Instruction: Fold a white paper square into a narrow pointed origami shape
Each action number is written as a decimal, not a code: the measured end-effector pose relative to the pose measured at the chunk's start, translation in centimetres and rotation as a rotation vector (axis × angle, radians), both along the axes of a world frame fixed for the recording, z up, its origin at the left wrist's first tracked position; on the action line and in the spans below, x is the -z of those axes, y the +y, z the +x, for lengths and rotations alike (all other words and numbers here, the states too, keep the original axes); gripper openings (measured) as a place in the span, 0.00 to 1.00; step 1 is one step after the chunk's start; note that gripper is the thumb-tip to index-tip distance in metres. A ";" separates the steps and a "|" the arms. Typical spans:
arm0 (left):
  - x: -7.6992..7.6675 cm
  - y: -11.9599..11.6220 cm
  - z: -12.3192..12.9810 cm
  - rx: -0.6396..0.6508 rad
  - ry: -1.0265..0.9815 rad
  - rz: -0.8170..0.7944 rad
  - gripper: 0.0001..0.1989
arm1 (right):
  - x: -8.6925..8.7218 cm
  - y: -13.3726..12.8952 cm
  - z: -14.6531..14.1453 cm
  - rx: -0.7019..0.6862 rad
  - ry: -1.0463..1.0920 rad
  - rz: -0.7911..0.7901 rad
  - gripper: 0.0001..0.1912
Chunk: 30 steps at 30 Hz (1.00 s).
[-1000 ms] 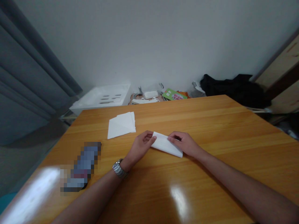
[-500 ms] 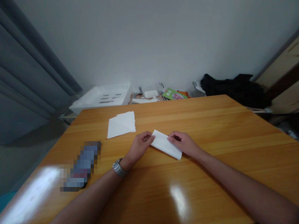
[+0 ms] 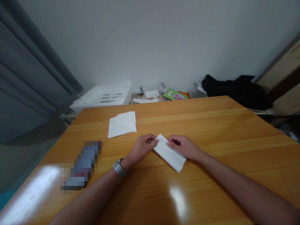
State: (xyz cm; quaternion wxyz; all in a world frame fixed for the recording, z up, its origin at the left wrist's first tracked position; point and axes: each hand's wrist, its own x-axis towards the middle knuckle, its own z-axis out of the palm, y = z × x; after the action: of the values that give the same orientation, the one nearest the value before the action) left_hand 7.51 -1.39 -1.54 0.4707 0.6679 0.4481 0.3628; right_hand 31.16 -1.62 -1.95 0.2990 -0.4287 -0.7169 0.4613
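Note:
A folded white paper [image 3: 170,154] is held between my two hands above the middle of the wooden table [image 3: 199,115], tilted down toward the right. My left hand [image 3: 144,147], with a metal watch on its wrist, pinches the paper's upper left edge, thumb on top. The thumb of my right hand [image 3: 184,146] lies on the upper right side of the paper, with the fingers curled behind it. Further back to the left, several white sheets [image 3: 122,124] lie overlapping on the table.
A blurred-out phone-like object [image 3: 85,161] lies at the left of the table. Behind the far edge are a white tray [image 3: 112,93], a green booklet [image 3: 175,94], assorted small items and black cloth [image 3: 236,90].
The folded paper has turned more steeply, its lower end now nearer to me. My left hand has shifted slightly right, and both hands have come slightly closer to me.

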 end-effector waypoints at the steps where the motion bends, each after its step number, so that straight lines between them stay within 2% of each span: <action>1: -0.1 0.0 0.0 0.007 0.008 0.003 0.13 | 0.0 0.0 -0.1 -0.001 -0.003 -0.001 0.15; 9: -0.1 0.0 0.3 -0.047 -0.092 -0.028 0.15 | 0.1 0.0 -0.3 0.075 0.020 0.033 0.15; 15: -0.2 -0.3 0.7 -0.079 -0.351 -0.264 0.18 | 0.2 0.1 -0.3 0.183 0.067 0.054 0.17; 19: -0.2 -0.5 0.8 -0.117 -0.443 -0.339 0.18 | 0.4 0.1 -0.5 0.202 0.087 0.056 0.17; 30: 0.5 -0.2 0.5 -0.172 -0.462 -0.396 0.18 | 0.5 0.1 -0.6 0.224 0.083 0.070 0.18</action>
State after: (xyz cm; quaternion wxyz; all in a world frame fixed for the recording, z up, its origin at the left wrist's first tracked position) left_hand 8.01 -1.56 -2.03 0.6484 0.4230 0.4460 0.4491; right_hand 30.56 -1.52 -2.47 0.3930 -0.4760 -0.6672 0.4169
